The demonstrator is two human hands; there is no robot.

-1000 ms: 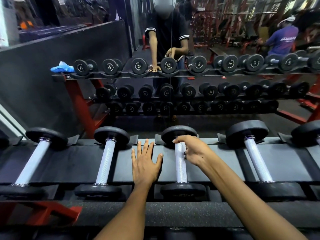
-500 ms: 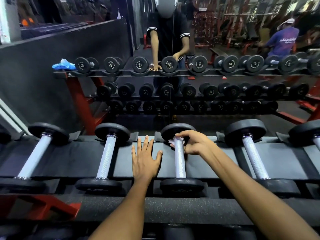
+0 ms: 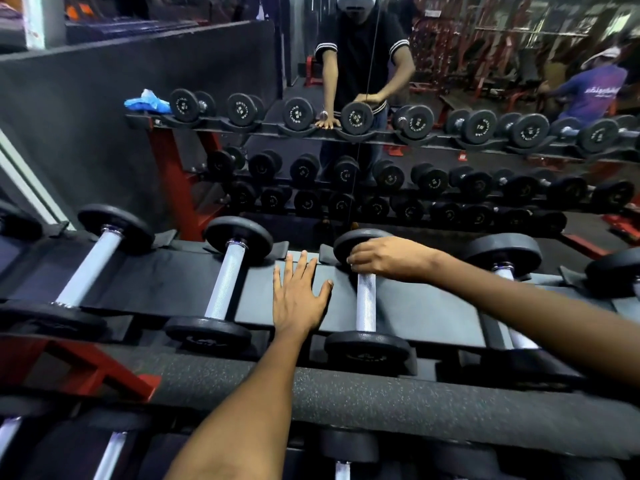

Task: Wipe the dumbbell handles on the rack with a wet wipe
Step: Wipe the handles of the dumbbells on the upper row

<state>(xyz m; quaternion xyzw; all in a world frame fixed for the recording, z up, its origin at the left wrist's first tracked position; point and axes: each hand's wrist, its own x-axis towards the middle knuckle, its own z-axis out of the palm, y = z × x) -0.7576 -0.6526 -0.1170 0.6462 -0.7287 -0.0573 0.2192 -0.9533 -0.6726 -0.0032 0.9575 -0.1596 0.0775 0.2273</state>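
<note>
Several dumbbells with black heads and knurled silver handles lie in a row on the black rack tray (image 3: 166,282). My right hand (image 3: 384,259) grips the far end of the middle dumbbell's handle (image 3: 366,306), right against the far head. A pale sliver of the wet wipe (image 3: 349,262) peeks out at my fingertips; the rest is hidden under the hand. My left hand (image 3: 299,296) lies flat, fingers spread, on the tray just left of that dumbbell, touching no handle.
Neighbouring dumbbells lie to the left (image 3: 225,285) and right (image 3: 512,327) of the middle one. A padded black rail (image 3: 381,400) runs along the rack's front, with a red frame (image 3: 79,368) at the lower left. A wall mirror (image 3: 381,150) behind reflects the rack, me and another person.
My right hand has slid up the middle handle from near its far third to its far end by the head. My left hand has stayed flat on the tray.
</note>
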